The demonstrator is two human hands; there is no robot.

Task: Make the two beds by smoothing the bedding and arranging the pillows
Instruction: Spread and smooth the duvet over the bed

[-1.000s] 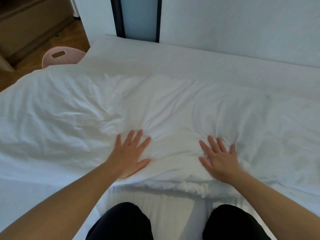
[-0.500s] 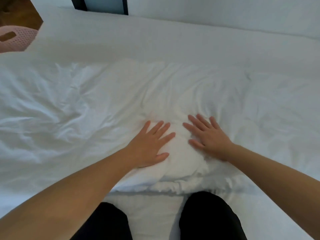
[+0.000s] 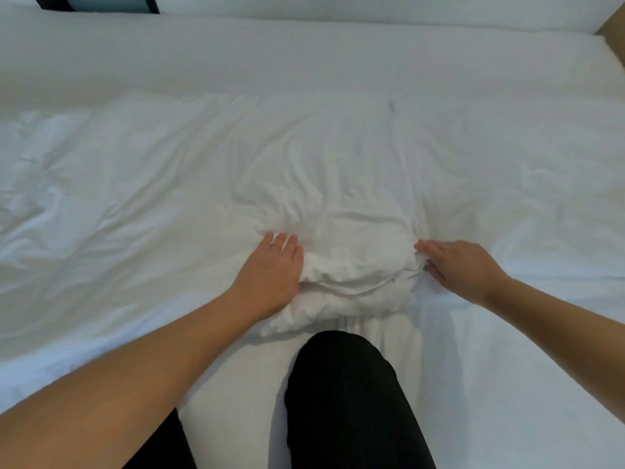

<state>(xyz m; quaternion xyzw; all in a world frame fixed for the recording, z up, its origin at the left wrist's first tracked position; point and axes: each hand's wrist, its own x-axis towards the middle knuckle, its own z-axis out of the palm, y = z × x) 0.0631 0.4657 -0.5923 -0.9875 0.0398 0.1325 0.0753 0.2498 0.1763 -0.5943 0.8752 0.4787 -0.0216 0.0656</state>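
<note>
A wrinkled white duvet (image 3: 338, 157) lies across the bed in front of me. Near its front edge the fabric is bunched into a rounded lump (image 3: 355, 265). My left hand (image 3: 270, 275) presses against the lump's left side, fingers dug into the folds and thumb hidden under the cloth. On the lump's right side, my right hand (image 3: 463, 269) pinches a fold with its fingertips. No pillow is in view.
Beyond the duvet a strip of smooth white sheet (image 3: 304, 52) runs to the wall. A wooden edge (image 3: 617, 18) shows at the top right and a dark window frame (image 3: 101, 3) at the top left. My black-clad knee (image 3: 348, 384) rests on the mattress.
Both hands lay flat and close together on the duvet; they have moved apart and closed on the sides of a bunched lump. The view has shifted right and downward.
</note>
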